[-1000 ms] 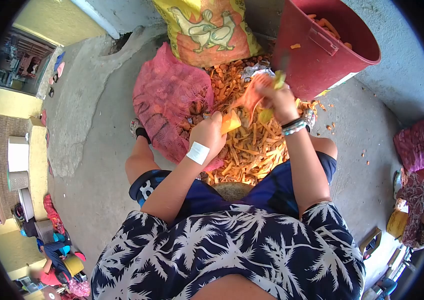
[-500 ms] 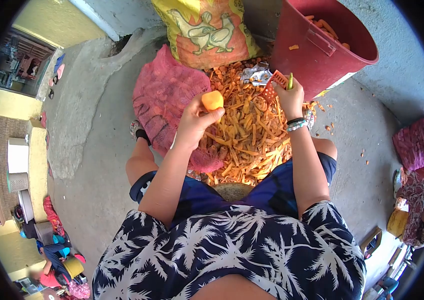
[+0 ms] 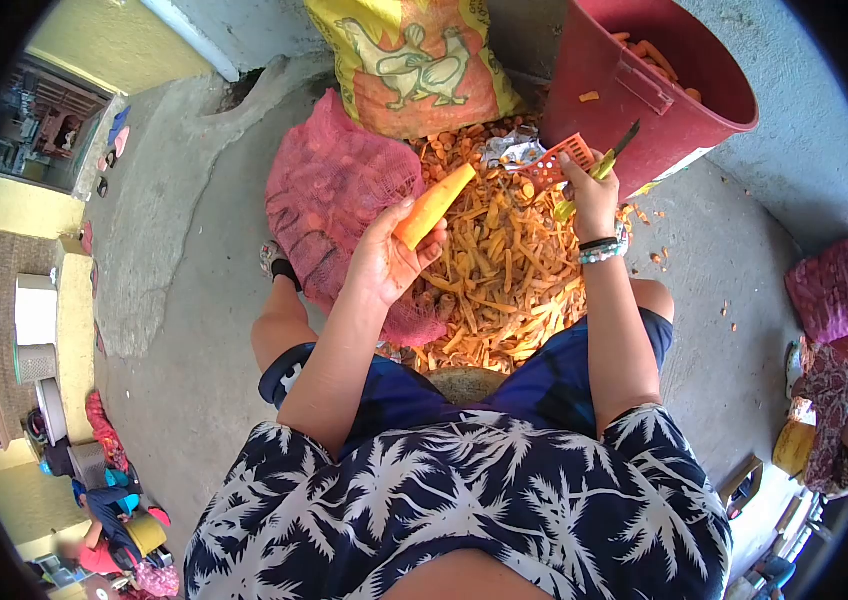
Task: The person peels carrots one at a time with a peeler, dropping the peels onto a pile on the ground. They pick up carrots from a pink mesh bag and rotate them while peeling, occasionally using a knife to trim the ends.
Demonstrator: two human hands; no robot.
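My left hand (image 3: 391,255) is closed around the thick end of a peeled carrot (image 3: 436,207), its narrow end slanting up to the right. In my right hand (image 3: 594,195) is a knife (image 3: 605,165) with a yellow-green handle, its dark tip pointing up and right. The same hand grips a red perforated plastic piece (image 3: 556,163), whose kind I cannot make out. Both hands are over a large heap of carrot peelings (image 3: 504,260). Beside my left hand rests a pink mesh sack (image 3: 329,190) filled with carrots.
A tall red bin (image 3: 599,110) with peeled carrots (image 3: 649,58) inside stands at the back right. Behind the heap is a yellow-orange sack (image 3: 409,70) printed with birds. Silvery wrapping (image 3: 514,148) lies on the peelings. Another person (image 3: 104,540) is at far lower left.
The carrot has turned in my left hand from end-on to lengthwise, and the fingers have opened out somewhat. My right hand has shifted slightly rightward, turning the knife and the red piece.
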